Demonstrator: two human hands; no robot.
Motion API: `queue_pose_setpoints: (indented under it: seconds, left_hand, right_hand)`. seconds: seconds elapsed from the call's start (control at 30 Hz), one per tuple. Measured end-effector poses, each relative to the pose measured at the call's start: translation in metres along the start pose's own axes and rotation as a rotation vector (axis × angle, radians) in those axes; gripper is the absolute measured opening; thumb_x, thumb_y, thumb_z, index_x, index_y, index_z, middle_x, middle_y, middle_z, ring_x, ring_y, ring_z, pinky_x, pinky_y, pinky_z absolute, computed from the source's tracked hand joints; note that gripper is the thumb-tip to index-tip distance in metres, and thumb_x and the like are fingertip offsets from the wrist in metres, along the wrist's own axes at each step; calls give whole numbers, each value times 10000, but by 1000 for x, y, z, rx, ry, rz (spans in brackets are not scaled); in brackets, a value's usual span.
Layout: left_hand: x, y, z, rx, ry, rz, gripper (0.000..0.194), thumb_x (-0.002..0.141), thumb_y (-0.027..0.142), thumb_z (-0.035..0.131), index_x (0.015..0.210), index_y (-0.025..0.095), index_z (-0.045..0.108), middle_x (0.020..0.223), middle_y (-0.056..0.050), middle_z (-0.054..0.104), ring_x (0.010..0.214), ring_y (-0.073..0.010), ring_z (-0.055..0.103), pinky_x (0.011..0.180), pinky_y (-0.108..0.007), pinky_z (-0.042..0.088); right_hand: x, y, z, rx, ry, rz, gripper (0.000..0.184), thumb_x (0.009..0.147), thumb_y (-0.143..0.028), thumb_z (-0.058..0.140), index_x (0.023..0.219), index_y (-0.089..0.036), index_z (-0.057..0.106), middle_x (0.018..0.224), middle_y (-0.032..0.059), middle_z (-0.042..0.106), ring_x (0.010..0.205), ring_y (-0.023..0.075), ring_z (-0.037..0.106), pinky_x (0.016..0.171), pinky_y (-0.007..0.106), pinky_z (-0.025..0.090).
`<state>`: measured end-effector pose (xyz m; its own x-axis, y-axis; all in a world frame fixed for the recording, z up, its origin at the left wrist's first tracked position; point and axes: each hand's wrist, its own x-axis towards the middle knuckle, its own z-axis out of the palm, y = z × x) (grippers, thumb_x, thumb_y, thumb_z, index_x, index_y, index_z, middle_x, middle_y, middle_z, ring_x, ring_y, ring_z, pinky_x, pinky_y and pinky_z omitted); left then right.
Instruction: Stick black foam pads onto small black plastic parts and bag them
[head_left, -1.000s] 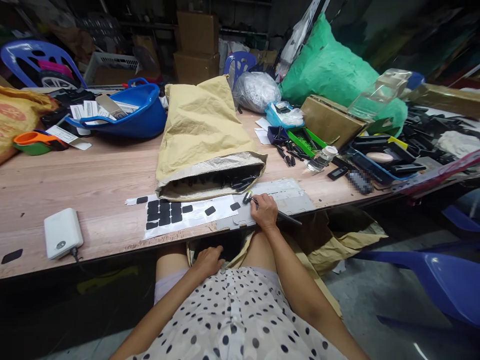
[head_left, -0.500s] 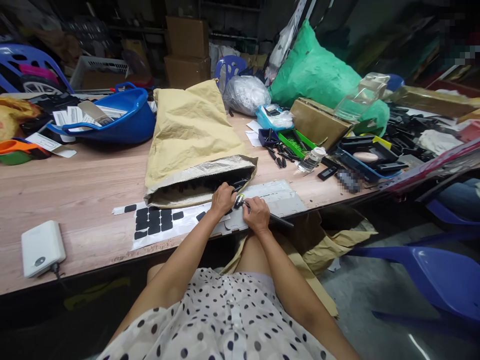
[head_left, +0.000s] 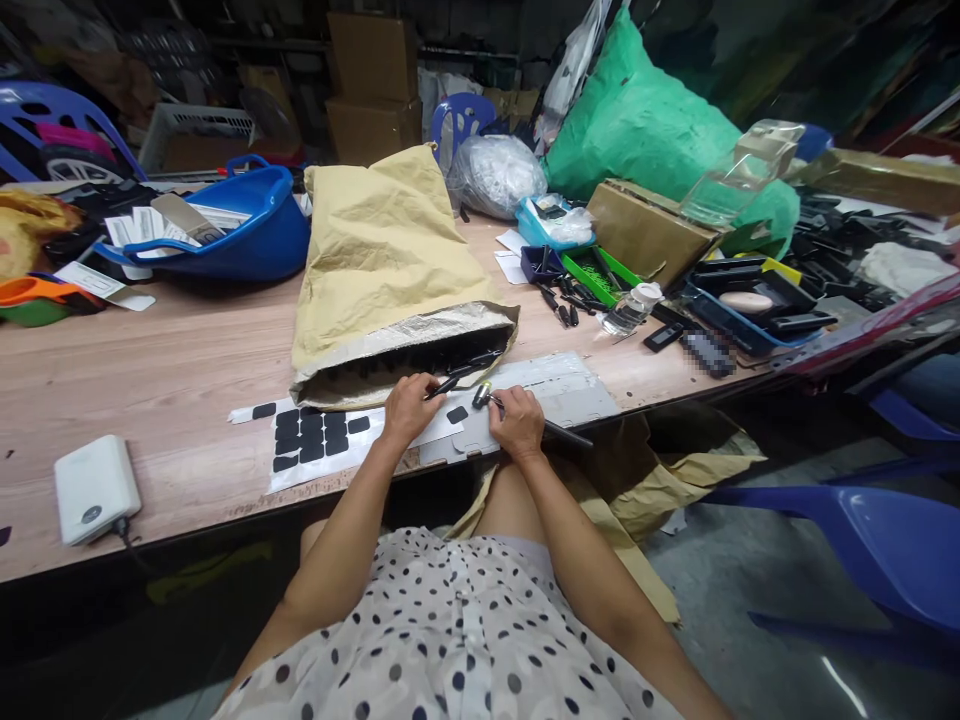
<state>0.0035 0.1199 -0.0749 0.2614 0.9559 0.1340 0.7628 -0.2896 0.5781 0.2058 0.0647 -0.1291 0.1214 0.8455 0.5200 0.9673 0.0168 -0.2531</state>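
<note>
My left hand (head_left: pixel 409 408) is closed on a slim black pen-like piece (head_left: pixel 444 387) at the mouth of a tan paper sack (head_left: pixel 382 240). Inside the sack lie several similar dark pieces, mostly in shadow. My right hand (head_left: pixel 519 420) grips a small hammer (head_left: pixel 568 435); its silver and yellow head points left and its black handle sticks out to the right. Under that hand is a flat grey cardboard piece (head_left: pixel 574 375). A white sheet (head_left: pixel 283 482) with rounded black patches (head_left: pixel 311 437) lies by my left forearm. One loose-looking patch (head_left: pixel 457 414) shows between my hands.
At the left stand a white power bank (head_left: pixel 96 490) with a cable and a blue basin (head_left: pixel 247 240) of paper slips. To the right are a green tray (head_left: pixel 600 275), a clear bottle (head_left: pixel 634 310), a brown box (head_left: pixel 649 235), a blue tray (head_left: pixel 750 325) and a green sack (head_left: pixel 645 120).
My left hand has moved left, away from the hammer head, with the black piece in its fingers. My right hand stays on the hammer. The view has shifted slightly.
</note>
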Motion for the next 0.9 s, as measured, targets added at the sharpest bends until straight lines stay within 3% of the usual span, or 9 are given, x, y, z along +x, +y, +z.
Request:
queue_pose_setpoints:
  seconds: [0.1, 0.2, 0.53, 0.7, 0.9]
  left_hand:
    - [-21, -25, -10, -75, -22, 45, 90, 796, 230, 692, 881, 255, 683, 903, -3, 714, 897, -225, 620, 796, -335, 487]
    - [-35, -38, -8, -134, -45, 72, 107, 803, 234, 669, 906, 252, 689, 921, -10, 712, 928, -230, 624, 821, -348, 498]
    - [-35, -39, 8, -138, -5, 94, 96, 812, 292, 701, 895, 247, 718, 912, -24, 703, 928, -234, 632, 846, -365, 499]
    - [-36, -38, 7, -140, -11, 74, 129, 822, 300, 696, 937, 248, 716, 957, -27, 716, 957, -234, 632, 866, -365, 500]
    - [-35, -33, 8, -122, -29, 53, 103, 825, 270, 703, 922, 250, 731, 932, -24, 706, 955, -223, 626, 884, -351, 486]
  right_hand:
    - [-1, 1, -1, 2, 2, -3, 144, 864, -211, 564, 921, -220, 695, 863, 67, 615, 834, 227, 492, 747, 324, 379]
    - [-1, 3, -2, 0, 0, -7, 156, 870, -211, 559, 938, -218, 700, 869, 70, 619, 836, 228, 496, 752, 326, 386]
    - [2, 10, -12, 76, -16, -77, 221, 940, -226, 501, 995, -221, 715, 861, 64, 644, 829, 211, 556, 747, 311, 439]
    - [0, -23, -25, 278, -38, -111, 311, 998, -250, 421, 1148, -240, 694, 919, 59, 663, 888, 188, 616, 806, 279, 498]
    - [-5, -62, -27, 386, -130, -165, 302, 994, -244, 439, 1137, -246, 705, 894, 50, 686, 845, 179, 638, 792, 280, 523]
